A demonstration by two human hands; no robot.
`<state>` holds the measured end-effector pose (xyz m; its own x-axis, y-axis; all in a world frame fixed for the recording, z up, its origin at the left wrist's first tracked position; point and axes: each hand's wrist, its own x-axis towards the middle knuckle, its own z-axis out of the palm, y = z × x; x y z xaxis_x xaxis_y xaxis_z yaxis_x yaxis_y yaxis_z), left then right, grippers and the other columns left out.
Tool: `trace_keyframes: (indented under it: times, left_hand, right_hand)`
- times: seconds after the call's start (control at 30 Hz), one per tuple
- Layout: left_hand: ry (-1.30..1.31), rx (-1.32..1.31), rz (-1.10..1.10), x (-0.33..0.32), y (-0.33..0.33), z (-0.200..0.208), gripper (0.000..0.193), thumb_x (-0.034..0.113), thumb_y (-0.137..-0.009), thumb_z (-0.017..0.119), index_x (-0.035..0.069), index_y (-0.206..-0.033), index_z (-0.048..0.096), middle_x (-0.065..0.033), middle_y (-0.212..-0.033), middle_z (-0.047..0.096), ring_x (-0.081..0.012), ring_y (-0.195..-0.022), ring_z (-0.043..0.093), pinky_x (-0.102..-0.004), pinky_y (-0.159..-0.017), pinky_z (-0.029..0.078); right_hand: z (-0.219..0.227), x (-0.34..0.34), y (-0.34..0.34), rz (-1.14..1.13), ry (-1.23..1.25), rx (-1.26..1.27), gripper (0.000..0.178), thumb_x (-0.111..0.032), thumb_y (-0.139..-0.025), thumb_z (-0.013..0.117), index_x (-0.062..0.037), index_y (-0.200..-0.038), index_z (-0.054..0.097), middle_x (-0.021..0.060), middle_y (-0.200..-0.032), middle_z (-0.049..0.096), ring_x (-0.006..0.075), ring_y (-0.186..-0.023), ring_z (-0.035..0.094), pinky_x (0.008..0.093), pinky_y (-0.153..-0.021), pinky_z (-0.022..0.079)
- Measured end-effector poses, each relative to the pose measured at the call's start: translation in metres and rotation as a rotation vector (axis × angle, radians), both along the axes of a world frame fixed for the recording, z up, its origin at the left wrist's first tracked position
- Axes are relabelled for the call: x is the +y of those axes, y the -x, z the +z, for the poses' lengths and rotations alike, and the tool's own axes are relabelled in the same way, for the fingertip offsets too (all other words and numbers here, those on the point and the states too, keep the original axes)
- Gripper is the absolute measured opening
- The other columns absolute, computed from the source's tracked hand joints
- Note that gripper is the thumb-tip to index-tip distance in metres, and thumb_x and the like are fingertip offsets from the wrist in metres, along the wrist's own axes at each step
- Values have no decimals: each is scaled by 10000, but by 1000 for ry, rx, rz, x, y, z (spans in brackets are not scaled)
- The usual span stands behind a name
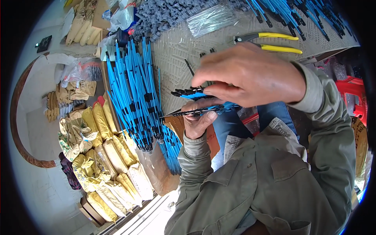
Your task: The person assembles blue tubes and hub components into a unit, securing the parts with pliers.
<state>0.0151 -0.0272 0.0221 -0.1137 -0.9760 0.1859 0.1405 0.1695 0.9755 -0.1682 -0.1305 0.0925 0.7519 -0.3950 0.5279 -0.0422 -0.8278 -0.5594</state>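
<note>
My left hand [197, 121] is closed around a bunch of thin blue rods [223, 108] with black ends, held above my lap at the table's near edge. Its thumb presses on the side of the bunch, where the black ends line up in a row. Over it is my right hand [254, 72], with fingers curled and thumb and forefinger drawn together at a second row of black-tipped blue rods [196, 95]. What lies inside that pinch is mostly hidden. Beyond the right hand, pliers with yellow handles [278, 35] lie on the table [172, 58].
A large heap of blue rods [129, 86] covers the table's left side. Grey plastic parts [168, 17], a bundle of clear thin strips [209, 20] and more blue rods [282, 15] lie along the back. Yellow packets [103, 121] are stacked at left; a red stool [352, 92] stands right.
</note>
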Motion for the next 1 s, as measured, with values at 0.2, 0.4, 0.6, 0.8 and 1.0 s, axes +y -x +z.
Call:
trace_keyframes:
  times: [0.2,0.4,0.6,0.8,1.0]
  left_hand:
    - [-3,9,0,0,1,2,295,114,-739,685,-73,-961,631,-164,-899,656,-222,-873,616,-332,-810,476]
    - [2,90,0,4,0,0,262,68,-747,688,-65,-966,630,-157,-903,655,-208,-869,619,-316,-802,479]
    - [6,109,-4,3,0,5,244,36,-754,678,-64,-971,631,-149,-908,657,-195,-877,617,-310,-806,479]
    - [-47,120,-51,2,2,10,239,45,-760,678,-59,-971,637,-124,-902,663,-167,-867,615,-288,-786,482]
    - [14,21,-21,4,0,7,232,46,-762,676,-52,-970,642,-116,-888,668,-143,-835,614,-267,-749,486]
  right_hand:
    - [0,6,0,-49,-74,-22,149,-67,-779,610,-48,-923,575,85,-680,497,275,-566,516,368,-487,363]
    - [-3,8,-6,-4,-144,-51,157,-40,-770,621,-45,-919,574,86,-668,486,263,-546,502,356,-475,356]
    - [-6,12,-17,-47,-93,-137,159,2,-751,620,-26,-896,561,83,-649,465,220,-522,483,336,-464,344]
    - [2,13,-15,-25,-128,-82,160,35,-739,595,-16,-883,546,74,-639,436,184,-500,444,312,-460,335]
    - [4,16,-14,-72,-115,-6,193,67,-720,552,-25,-888,530,74,-650,433,180,-494,428,309,-461,336]
